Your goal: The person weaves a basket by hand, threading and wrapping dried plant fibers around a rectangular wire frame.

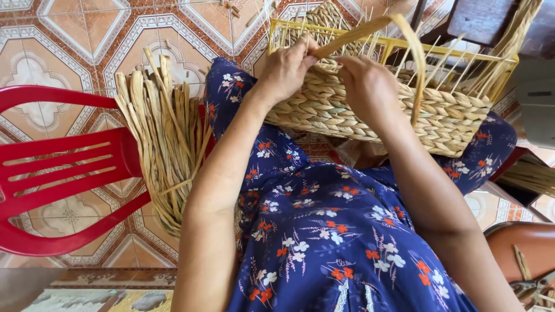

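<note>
A half-woven straw basket [439, 118] built on a yellow wire frame [404, 45] rests on my knees, over my blue flowered dress. My left hand [284, 70] grips a flat straw strand [370, 29] at the basket's near rim; the strand arcs up and over to the right. My right hand [367, 86] presses on the woven wall just beside it, fingers curled over the rim. Thin upright spokes stick up from the basket's edge.
A bundle of dried straw [165, 133] lies over a red plastic chair [63, 167] at my left. Patterned floor tiles [92, 34] surround me. More straw [529, 173] lies at the right, and scissors [529, 286] sit on a brown seat at the lower right.
</note>
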